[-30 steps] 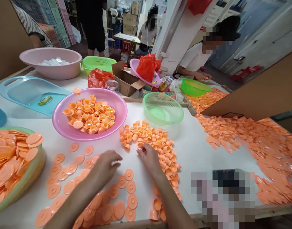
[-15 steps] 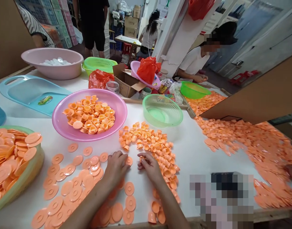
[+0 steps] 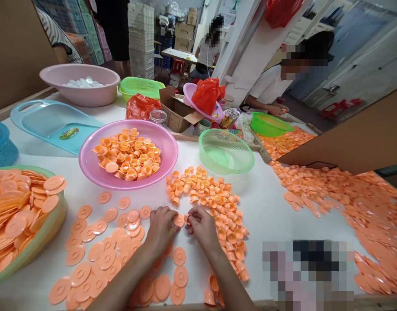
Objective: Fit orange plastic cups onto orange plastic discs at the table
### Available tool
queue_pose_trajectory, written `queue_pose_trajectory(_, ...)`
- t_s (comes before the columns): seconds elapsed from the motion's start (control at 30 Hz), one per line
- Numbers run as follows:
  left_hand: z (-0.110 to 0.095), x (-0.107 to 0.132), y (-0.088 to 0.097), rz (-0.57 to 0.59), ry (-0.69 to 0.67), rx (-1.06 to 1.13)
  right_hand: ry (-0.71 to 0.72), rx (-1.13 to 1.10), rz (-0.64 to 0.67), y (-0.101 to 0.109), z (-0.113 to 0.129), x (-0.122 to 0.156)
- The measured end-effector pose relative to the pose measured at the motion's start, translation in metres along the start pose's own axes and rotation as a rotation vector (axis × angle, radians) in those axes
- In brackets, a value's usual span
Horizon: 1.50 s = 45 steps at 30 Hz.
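Observation:
My left hand (image 3: 162, 224) is closed on the edge of a small orange saucer (image 3: 179, 220) just above the white tabletop. Right beside it, the fingertips of my right hand (image 3: 200, 223) pinch a small orange cup (image 3: 187, 218), mostly hidden by the fingers. Cup and saucer are close together; whether they touch I cannot tell. Loose orange saucers (image 3: 107, 258) lie spread under and around my left forearm. A curved band of loose orange cups (image 3: 218, 196) runs behind and to the right of my right hand.
Beyond my hands stand a pink bowl (image 3: 84, 166) of orange pieces and a pale green basket (image 3: 250, 162). A green-rimmed basket (image 3: 60, 216) heaped with saucers is at left. Orange pieces (image 3: 363, 216) cover the right side. A person (image 3: 266, 86) sits across, behind a cardboard panel (image 3: 357, 134).
My right hand has moved left, bringing the pinched cup up to the saucer. My left hand keeps its hold on the saucer. The whole view has shifted slightly.

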<state>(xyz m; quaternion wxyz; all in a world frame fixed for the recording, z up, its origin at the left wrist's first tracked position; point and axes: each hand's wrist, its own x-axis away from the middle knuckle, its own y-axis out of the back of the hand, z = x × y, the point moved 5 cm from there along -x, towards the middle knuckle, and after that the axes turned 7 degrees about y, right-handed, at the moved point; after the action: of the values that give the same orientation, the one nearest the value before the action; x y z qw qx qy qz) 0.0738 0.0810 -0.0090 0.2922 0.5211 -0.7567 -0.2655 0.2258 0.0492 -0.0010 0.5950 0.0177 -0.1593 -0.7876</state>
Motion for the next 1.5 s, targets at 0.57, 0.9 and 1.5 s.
queue_pose_trajectory(0.57, 0.004, -0.012, 0.007, 0.084, 0.078, 0.232, -0.011, 0.219, 0.095, -0.023, 0.001, -0.006)
queue_pose_trajectory(0.9, 0.002, -0.021, -0.007, 0.123, 0.195, 0.382, 0.101, 0.317, 0.053, -0.025, -0.002, -0.005)
queue_pose_trajectory(1.5, -0.01, -0.016, 0.221, -0.708, 0.136, 0.546, 0.46, 0.821, -0.05, 0.011, 0.037, -0.045)
